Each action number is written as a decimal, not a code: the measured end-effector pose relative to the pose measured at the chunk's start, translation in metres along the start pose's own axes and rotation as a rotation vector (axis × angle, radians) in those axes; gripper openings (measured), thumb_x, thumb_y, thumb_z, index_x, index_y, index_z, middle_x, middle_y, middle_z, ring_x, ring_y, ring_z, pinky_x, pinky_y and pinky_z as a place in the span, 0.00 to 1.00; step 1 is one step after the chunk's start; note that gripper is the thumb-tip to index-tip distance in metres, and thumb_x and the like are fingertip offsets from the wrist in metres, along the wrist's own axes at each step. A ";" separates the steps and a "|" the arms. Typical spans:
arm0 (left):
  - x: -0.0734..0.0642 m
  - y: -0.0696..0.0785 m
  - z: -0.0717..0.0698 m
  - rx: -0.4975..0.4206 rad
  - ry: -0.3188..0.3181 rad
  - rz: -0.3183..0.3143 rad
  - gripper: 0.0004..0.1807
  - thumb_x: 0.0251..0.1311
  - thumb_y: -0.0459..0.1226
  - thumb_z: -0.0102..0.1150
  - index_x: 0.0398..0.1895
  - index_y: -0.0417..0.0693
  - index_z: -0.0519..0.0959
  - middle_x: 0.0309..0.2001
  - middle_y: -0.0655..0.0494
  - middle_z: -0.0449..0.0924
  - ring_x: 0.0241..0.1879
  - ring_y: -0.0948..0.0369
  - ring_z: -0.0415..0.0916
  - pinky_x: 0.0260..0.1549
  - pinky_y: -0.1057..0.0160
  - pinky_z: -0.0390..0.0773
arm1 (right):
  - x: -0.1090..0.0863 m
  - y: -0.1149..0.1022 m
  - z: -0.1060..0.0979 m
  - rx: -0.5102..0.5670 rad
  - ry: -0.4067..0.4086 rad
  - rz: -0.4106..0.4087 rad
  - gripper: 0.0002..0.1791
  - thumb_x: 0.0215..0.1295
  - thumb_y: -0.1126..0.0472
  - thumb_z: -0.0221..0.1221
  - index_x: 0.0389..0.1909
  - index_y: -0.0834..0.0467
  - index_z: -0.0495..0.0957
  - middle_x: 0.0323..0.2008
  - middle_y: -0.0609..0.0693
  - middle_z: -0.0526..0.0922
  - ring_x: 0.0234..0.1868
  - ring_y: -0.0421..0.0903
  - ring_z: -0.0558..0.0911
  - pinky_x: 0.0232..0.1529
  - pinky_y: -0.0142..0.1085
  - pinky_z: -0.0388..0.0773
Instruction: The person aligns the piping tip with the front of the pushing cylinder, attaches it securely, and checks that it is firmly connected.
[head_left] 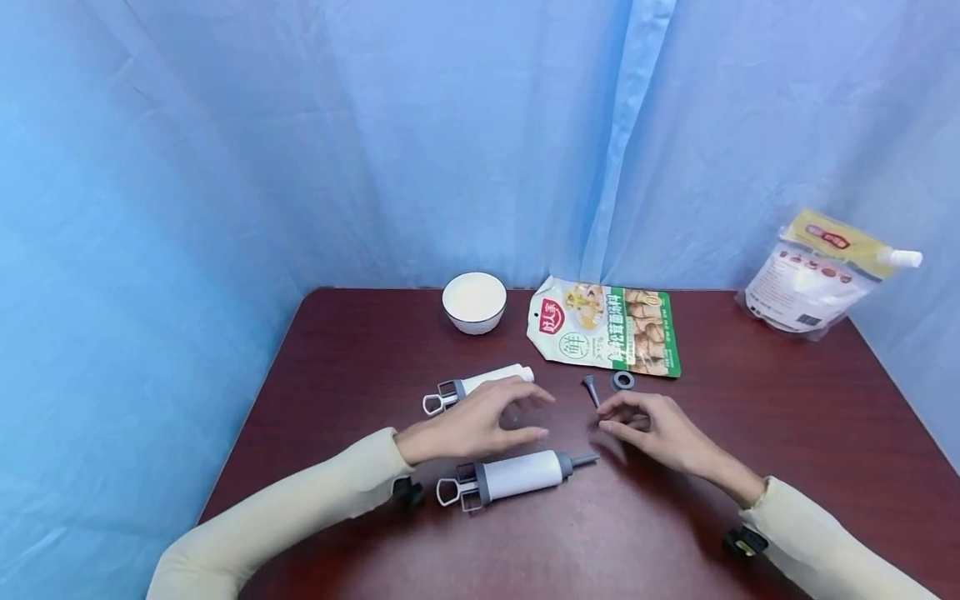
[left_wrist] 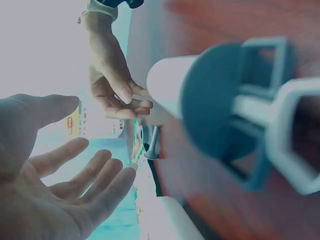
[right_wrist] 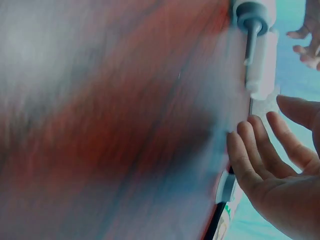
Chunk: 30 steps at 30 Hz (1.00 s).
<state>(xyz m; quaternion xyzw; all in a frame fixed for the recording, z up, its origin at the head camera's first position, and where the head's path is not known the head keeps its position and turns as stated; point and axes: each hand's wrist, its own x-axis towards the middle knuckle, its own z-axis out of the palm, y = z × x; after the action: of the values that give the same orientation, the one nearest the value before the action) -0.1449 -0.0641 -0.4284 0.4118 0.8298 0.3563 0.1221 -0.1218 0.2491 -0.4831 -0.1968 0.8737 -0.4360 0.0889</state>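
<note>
My left hand [head_left: 483, 421] hovers over the table between two white syringes, thumb and fingers spread apart, holding nothing. The front syringe [head_left: 522, 475] lies on its side, with a grey collar, a looped plunger handle at its left end and a narrow grey nozzle at its right. Behind my left hand lies the second syringe [head_left: 495, 379], partly covered by it and without a nozzle on its white tip. My right hand [head_left: 656, 429] has loosely bent fingers with nothing between them, its fingertips close to a loose grey nozzle [head_left: 590, 388]. A grey ring [head_left: 622, 381] lies beside that nozzle.
At the back stands a white bowl [head_left: 474, 302]. A green and white food packet [head_left: 603, 327] lies flat to its right. Toward the far right corner stands a spouted pouch [head_left: 813, 279] with a white cap. Blue curtains [head_left: 420, 142] border the dark red table [head_left: 360, 358].
</note>
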 end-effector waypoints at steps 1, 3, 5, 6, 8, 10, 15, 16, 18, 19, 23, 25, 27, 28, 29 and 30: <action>0.006 -0.001 0.000 -0.007 0.000 0.000 0.22 0.68 0.42 0.68 0.63 0.47 0.79 0.54 0.53 0.84 0.49 0.63 0.81 0.51 0.59 0.84 | 0.001 0.002 -0.002 -0.008 0.017 0.002 0.10 0.70 0.62 0.67 0.49 0.59 0.84 0.44 0.50 0.89 0.42 0.37 0.88 0.45 0.33 0.86; 0.017 -0.001 0.000 -0.016 -0.004 -0.010 0.22 0.68 0.41 0.68 0.63 0.46 0.80 0.52 0.51 0.84 0.48 0.62 0.82 0.49 0.60 0.85 | 0.003 0.005 -0.006 -0.030 0.052 0.003 0.10 0.69 0.63 0.68 0.49 0.59 0.84 0.44 0.51 0.89 0.41 0.37 0.88 0.43 0.33 0.86; 0.029 -0.002 0.000 -0.032 -0.012 -0.020 0.22 0.68 0.41 0.67 0.62 0.45 0.80 0.51 0.49 0.85 0.49 0.58 0.83 0.49 0.59 0.86 | 0.004 0.008 -0.010 -0.057 0.089 0.000 0.10 0.68 0.63 0.69 0.48 0.59 0.85 0.43 0.51 0.90 0.40 0.38 0.88 0.41 0.32 0.86; 0.035 -0.002 0.000 -0.037 -0.016 -0.027 0.22 0.68 0.40 0.67 0.62 0.44 0.80 0.51 0.48 0.85 0.50 0.57 0.84 0.49 0.59 0.86 | 0.005 0.010 -0.012 -0.072 0.106 -0.001 0.11 0.67 0.63 0.69 0.48 0.59 0.85 0.42 0.51 0.89 0.39 0.38 0.88 0.40 0.32 0.86; 0.047 -0.003 0.000 -0.029 -0.027 -0.041 0.22 0.68 0.40 0.67 0.62 0.43 0.80 0.50 0.46 0.86 0.50 0.54 0.85 0.49 0.59 0.86 | 0.007 0.014 -0.016 -0.105 0.137 -0.006 0.11 0.66 0.65 0.69 0.48 0.60 0.84 0.41 0.52 0.89 0.38 0.39 0.88 0.39 0.32 0.86; 0.059 -0.004 0.000 0.001 -0.036 -0.058 0.21 0.68 0.40 0.67 0.61 0.42 0.80 0.49 0.44 0.87 0.50 0.53 0.86 0.49 0.62 0.85 | 0.009 0.018 -0.021 -0.138 0.171 -0.017 0.12 0.65 0.66 0.70 0.48 0.61 0.84 0.40 0.53 0.89 0.36 0.39 0.88 0.37 0.31 0.86; 0.083 -0.010 0.005 0.111 -0.070 -0.117 0.21 0.67 0.41 0.67 0.60 0.43 0.81 0.48 0.46 0.88 0.47 0.56 0.85 0.49 0.67 0.80 | 0.014 0.032 -0.029 -0.223 0.249 -0.056 0.13 0.60 0.68 0.73 0.45 0.61 0.84 0.35 0.52 0.88 0.32 0.37 0.86 0.32 0.30 0.84; 0.087 -0.012 0.006 0.124 -0.079 -0.127 0.21 0.67 0.41 0.67 0.61 0.43 0.81 0.47 0.47 0.88 0.47 0.57 0.85 0.49 0.67 0.79 | 0.015 0.034 -0.030 -0.233 0.258 -0.059 0.14 0.59 0.68 0.74 0.45 0.61 0.84 0.35 0.52 0.88 0.32 0.37 0.85 0.32 0.29 0.83; 0.094 -0.013 0.008 0.140 -0.092 -0.142 0.22 0.67 0.40 0.68 0.61 0.43 0.81 0.47 0.47 0.88 0.47 0.57 0.85 0.50 0.66 0.79 | 0.015 0.039 -0.031 -0.248 0.267 -0.062 0.14 0.59 0.67 0.74 0.45 0.61 0.85 0.34 0.52 0.88 0.31 0.36 0.84 0.31 0.29 0.82; 0.098 -0.014 0.009 0.144 -0.097 -0.149 0.22 0.66 0.40 0.68 0.62 0.42 0.80 0.47 0.47 0.88 0.47 0.58 0.85 0.50 0.65 0.79 | 0.015 0.041 -0.031 -0.254 0.269 -0.062 0.15 0.59 0.66 0.75 0.46 0.61 0.85 0.34 0.51 0.87 0.31 0.36 0.84 0.30 0.29 0.82; 0.111 -0.015 0.011 0.160 -0.124 -0.164 0.24 0.66 0.38 0.68 0.63 0.41 0.80 0.49 0.47 0.88 0.49 0.57 0.85 0.52 0.64 0.79 | 0.016 0.046 -0.032 -0.272 0.276 -0.065 0.16 0.59 0.65 0.75 0.48 0.60 0.85 0.34 0.52 0.87 0.29 0.35 0.83 0.30 0.28 0.81; 0.117 -0.016 0.013 0.174 -0.139 -0.174 0.24 0.66 0.37 0.67 0.64 0.41 0.79 0.49 0.47 0.88 0.50 0.57 0.84 0.52 0.65 0.79 | 0.018 0.047 -0.031 -0.294 0.282 -0.072 0.17 0.59 0.64 0.75 0.48 0.60 0.86 0.34 0.52 0.87 0.29 0.34 0.82 0.30 0.29 0.81; 0.122 -0.016 0.015 0.184 -0.155 -0.181 0.24 0.66 0.36 0.67 0.64 0.42 0.79 0.50 0.47 0.88 0.52 0.57 0.84 0.53 0.65 0.79 | 0.020 0.047 -0.031 -0.318 0.289 -0.081 0.17 0.59 0.62 0.75 0.48 0.60 0.86 0.34 0.52 0.86 0.28 0.34 0.82 0.30 0.29 0.80; 0.125 -0.016 0.016 0.191 -0.160 -0.184 0.24 0.65 0.36 0.67 0.64 0.42 0.79 0.50 0.48 0.88 0.51 0.57 0.84 0.52 0.65 0.78 | 0.021 0.047 -0.030 -0.330 0.291 -0.084 0.17 0.59 0.62 0.75 0.49 0.60 0.86 0.34 0.51 0.86 0.28 0.34 0.82 0.30 0.30 0.80; 0.127 -0.016 0.018 0.195 -0.164 -0.188 0.24 0.65 0.35 0.67 0.64 0.42 0.79 0.50 0.48 0.88 0.51 0.57 0.83 0.51 0.65 0.78 | 0.022 0.048 -0.030 -0.342 0.291 -0.089 0.17 0.59 0.61 0.75 0.49 0.60 0.86 0.35 0.51 0.86 0.29 0.35 0.82 0.31 0.30 0.79; 0.129 -0.016 0.019 0.205 -0.167 -0.190 0.24 0.64 0.35 0.68 0.64 0.42 0.80 0.50 0.48 0.88 0.50 0.58 0.83 0.50 0.65 0.78 | 0.023 0.048 -0.029 -0.351 0.291 -0.093 0.17 0.60 0.61 0.75 0.49 0.60 0.87 0.35 0.51 0.86 0.29 0.35 0.82 0.31 0.30 0.79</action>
<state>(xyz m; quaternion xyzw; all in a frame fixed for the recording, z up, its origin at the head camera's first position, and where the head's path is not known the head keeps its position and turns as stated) -0.2259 0.0379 -0.4412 0.3701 0.8839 0.2213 0.1810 -0.1647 0.2864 -0.5031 -0.1843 0.9297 -0.3046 -0.0941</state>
